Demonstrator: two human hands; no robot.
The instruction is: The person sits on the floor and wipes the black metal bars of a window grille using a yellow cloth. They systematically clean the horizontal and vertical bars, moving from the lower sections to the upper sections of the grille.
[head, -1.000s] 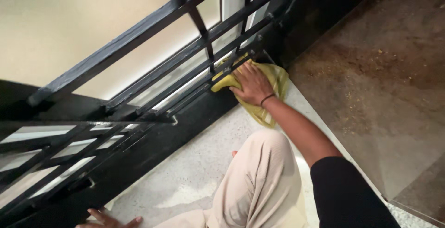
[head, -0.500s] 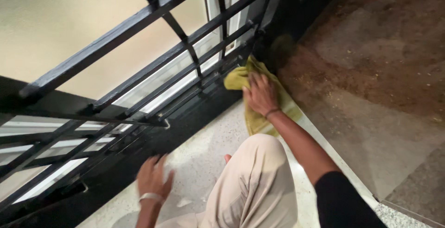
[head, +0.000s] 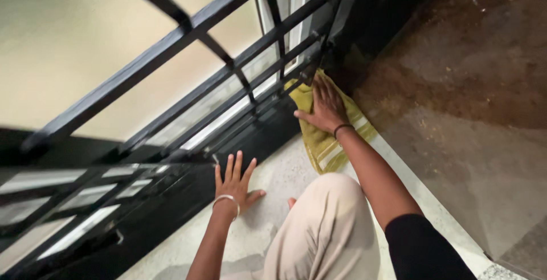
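1. Wiping stage — right hand (head: 326, 104) lies flat, fingers spread and extended, pressing a yellow-green striped cloth (head: 326, 137) against the foot of the black painted metal railing (head: 188, 29), at the corner where the speckled pale terrazzo floor (head: 273, 177) meets a dark wall.
2. Left hand (head: 235, 182), a silver bangle at its wrist, rests open-palmed on the floor beside the railing base; it grips nothing.
3. Next move, as judged: steady downward pressure, with the cloth dragged along the lowest bar — the braced hand bearing the body's weight.
4. Count: one cloth, two hands, one railing, one bent knee in beige trousers (head: 325, 229).
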